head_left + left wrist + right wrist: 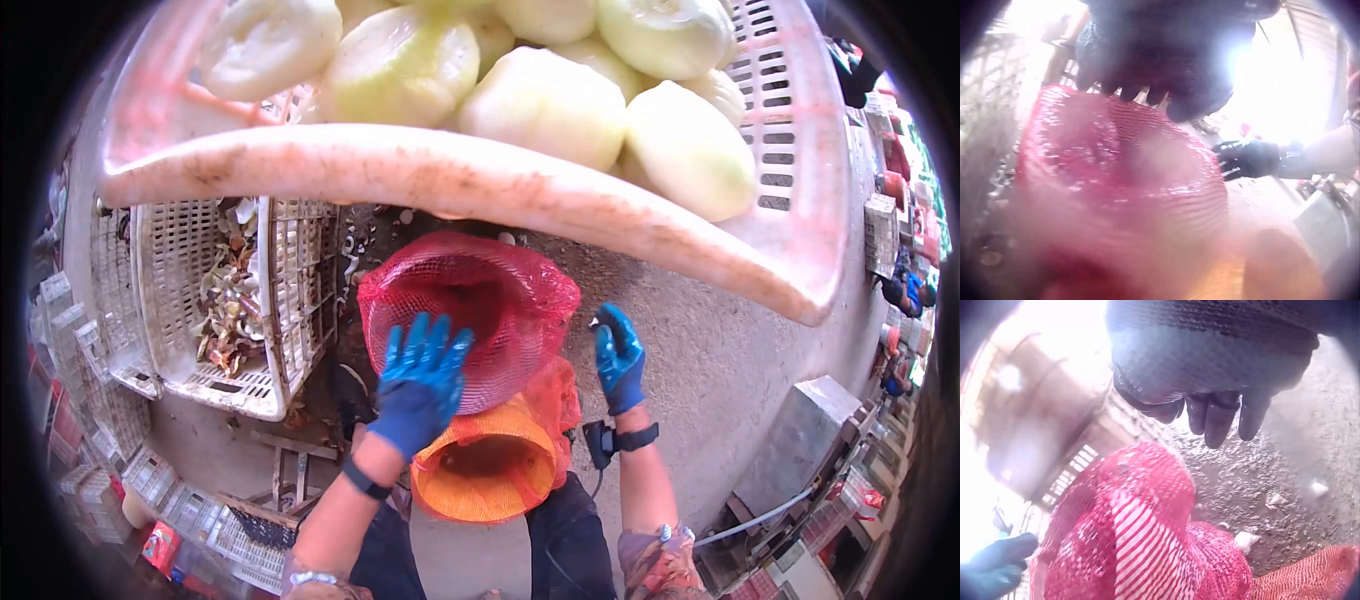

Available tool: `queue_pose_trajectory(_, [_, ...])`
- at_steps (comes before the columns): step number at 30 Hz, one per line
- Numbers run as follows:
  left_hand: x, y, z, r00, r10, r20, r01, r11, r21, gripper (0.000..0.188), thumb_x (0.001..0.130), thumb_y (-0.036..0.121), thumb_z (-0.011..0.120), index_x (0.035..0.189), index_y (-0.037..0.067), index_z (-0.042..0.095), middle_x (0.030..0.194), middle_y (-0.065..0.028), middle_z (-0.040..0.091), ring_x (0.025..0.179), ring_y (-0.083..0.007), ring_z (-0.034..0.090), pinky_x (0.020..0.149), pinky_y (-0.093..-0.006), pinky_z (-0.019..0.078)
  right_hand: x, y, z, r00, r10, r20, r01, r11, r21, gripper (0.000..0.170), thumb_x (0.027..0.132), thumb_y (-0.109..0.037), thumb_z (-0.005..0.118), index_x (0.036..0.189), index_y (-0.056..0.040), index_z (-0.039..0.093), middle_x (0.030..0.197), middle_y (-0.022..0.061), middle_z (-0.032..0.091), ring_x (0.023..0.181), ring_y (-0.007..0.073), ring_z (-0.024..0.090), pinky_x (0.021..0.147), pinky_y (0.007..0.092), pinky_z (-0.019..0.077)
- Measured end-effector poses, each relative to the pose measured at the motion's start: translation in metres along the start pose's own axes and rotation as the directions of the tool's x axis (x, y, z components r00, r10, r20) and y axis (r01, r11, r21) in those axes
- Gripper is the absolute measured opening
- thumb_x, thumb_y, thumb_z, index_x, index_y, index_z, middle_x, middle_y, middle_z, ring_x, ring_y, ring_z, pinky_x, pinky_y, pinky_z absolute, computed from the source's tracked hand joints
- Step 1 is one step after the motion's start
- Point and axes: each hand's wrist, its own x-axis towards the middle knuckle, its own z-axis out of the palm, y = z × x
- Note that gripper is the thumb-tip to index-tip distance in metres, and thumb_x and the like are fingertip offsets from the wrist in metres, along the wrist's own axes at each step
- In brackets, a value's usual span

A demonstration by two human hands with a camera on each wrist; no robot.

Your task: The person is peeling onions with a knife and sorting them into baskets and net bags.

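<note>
A red mesh bag (540,280) stands with its mouth spread wide below the basket, and its inside looks dark. My blue-gloved left hand (420,375) is over the near left side of this bag, fingers straight and spread. Just right of the bag is my gloved right hand (618,360), its fingers loosely bent. In the right wrist view, the right hand (1210,381) hangs beside the red mesh (1141,531) with nothing visible in it. An orange mesh bag (535,430) with a round open mouth sits nearer my body, between my legs.
A pink-white plastic basket (450,165) of peeled onions (545,105) juts across the top, above the bags. On the left, a white slatted crate (265,300) contains onion skins (232,310). A grey metal box (800,430) stands at right; stacked crates (95,400) line the left.
</note>
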Motion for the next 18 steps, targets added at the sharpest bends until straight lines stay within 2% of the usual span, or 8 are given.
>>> queue_pose_trajectory(2, [0.018,0.007,0.034,0.956,-0.060,0.287,0.063,0.998,-0.001,0.059,0.083,0.026,0.057,0.139,0.015,0.048,0.141,-0.0152,0.048,0.137,-0.0346,0.036,0.113,-0.0557,0.0207,-0.014,-0.019,0.010,0.997,-0.037,0.062,0.040,0.998,-0.046,0.037,0.094,-0.010,0.057,0.128,0.0025,0.054,0.118,0.0082,0.062,0.104,0.0148,0.059,0.091,0.0309,0.0482])
queue_pose_trajectory(4, [0.031,-0.013,0.098,0.608,-0.196,0.770,0.129,0.981,0.147,0.058,0.082,0.026,0.058,0.139,0.015,0.048,0.142,-0.0156,0.048,0.134,-0.0349,0.041,0.109,-0.0544,0.0293,-0.021,-0.020,0.018,0.987,-0.069,0.143,0.106,0.958,-0.267,0.043,0.088,-0.015,0.063,0.129,-0.0054,0.055,0.120,0.0147,0.063,0.106,0.0259,0.062,0.092,0.0367,0.0487])
queue_pose_trajectory(6, [0.047,-0.018,0.097,0.412,-0.214,0.886,0.212,0.968,0.135,0.057,0.083,0.026,0.057,0.138,0.016,0.049,0.141,-0.0152,0.049,0.129,-0.0368,0.046,0.104,-0.0531,0.0370,-0.021,-0.029,0.026,0.958,-0.127,0.257,0.249,0.810,-0.530,0.046,0.086,-0.018,0.064,0.130,-0.0098,0.055,0.121,0.0176,0.061,0.106,0.0329,0.062,0.091,0.0407,0.0494])
queue_pose_trajectory(9, [0.057,-0.006,0.081,0.368,-0.223,0.903,0.191,0.968,0.162,0.053,0.084,0.028,0.056,0.136,0.015,0.052,0.135,-0.0139,0.055,0.124,-0.0357,0.052,0.100,-0.0495,0.0427,-0.025,-0.039,0.028,0.951,0.037,0.307,0.186,0.725,-0.663,0.050,0.083,-0.021,0.064,0.131,-0.0130,0.052,0.125,0.0214,0.057,0.107,0.0392,0.059,0.087,0.0427,0.0500])
queue_pose_trajectory(12, [0.038,0.007,0.046,0.664,-0.216,0.716,0.254,0.966,0.055,0.048,0.087,0.035,0.054,0.129,0.012,0.057,0.131,-0.0163,0.057,0.121,-0.0341,0.054,0.099,-0.0486,0.0437,-0.034,-0.061,0.013,0.954,0.080,0.287,0.140,0.731,-0.668,0.051,0.086,-0.024,0.064,0.133,-0.0135,0.051,0.128,0.0191,0.056,0.108,0.0370,0.059,0.088,0.0420,0.0496])
queue_pose_trajectory(14, [0.006,0.017,0.014,0.910,-0.097,0.403,0.100,0.995,0.012,0.049,0.088,0.036,0.055,0.129,0.011,0.056,0.129,-0.0177,0.058,0.120,-0.0336,0.054,0.097,-0.0459,0.0457,-0.043,-0.074,-0.007,0.952,0.143,0.270,-0.003,0.889,-0.458,0.051,0.088,-0.028,0.063,0.135,-0.0142,0.049,0.130,0.0163,0.056,0.109,0.0341,0.059,0.089,0.0418,0.0491])
queue_pose_trajectory(17, [-0.035,0.027,-0.061,0.981,-0.032,0.193,0.084,0.960,-0.268,0.051,0.088,0.034,0.060,0.132,0.009,0.054,0.127,-0.0189,0.058,0.119,-0.0320,0.056,0.096,-0.0416,0.0469,-0.064,-0.079,-0.054,0.912,0.287,0.293,-0.352,0.915,0.199,0.054,0.093,-0.039,0.059,0.141,-0.0160,0.045,0.132,0.0102,0.055,0.112,0.0257,0.058,0.093,0.0399,0.0471])
queue_pose_trajectory(18, [-0.048,0.026,-0.084,0.984,-0.040,0.175,0.109,0.910,-0.400,0.052,0.088,0.032,0.063,0.133,0.008,0.053,0.127,-0.0191,0.058,0.118,-0.0313,0.056,0.096,-0.0401,0.0470,-0.074,-0.073,-0.073,0.858,0.407,0.312,-0.408,0.911,-0.065,0.054,0.093,-0.038,0.060,0.140,-0.0170,0.045,0.133,0.0107,0.055,0.114,0.0269,0.057,0.096,0.0414,0.0454])
